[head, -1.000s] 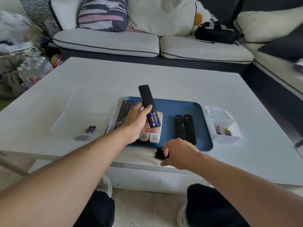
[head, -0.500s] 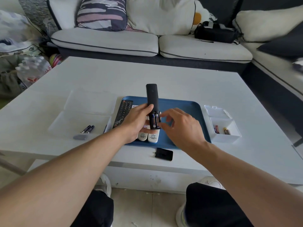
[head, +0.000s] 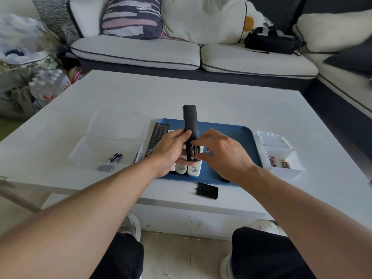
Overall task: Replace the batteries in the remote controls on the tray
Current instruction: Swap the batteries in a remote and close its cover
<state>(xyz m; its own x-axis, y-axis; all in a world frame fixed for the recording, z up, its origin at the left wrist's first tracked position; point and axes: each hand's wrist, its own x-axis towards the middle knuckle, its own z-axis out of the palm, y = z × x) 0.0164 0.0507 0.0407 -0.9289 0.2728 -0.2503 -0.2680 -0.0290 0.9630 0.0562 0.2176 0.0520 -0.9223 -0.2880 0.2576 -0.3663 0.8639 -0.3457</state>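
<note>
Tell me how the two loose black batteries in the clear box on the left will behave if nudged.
The two black cylindrical batteries would probably roll sideways, being round and lying flat in the shallow clear plastic box. Its low walls should stop them. They look rigid and small, likely dense for their size.
</note>
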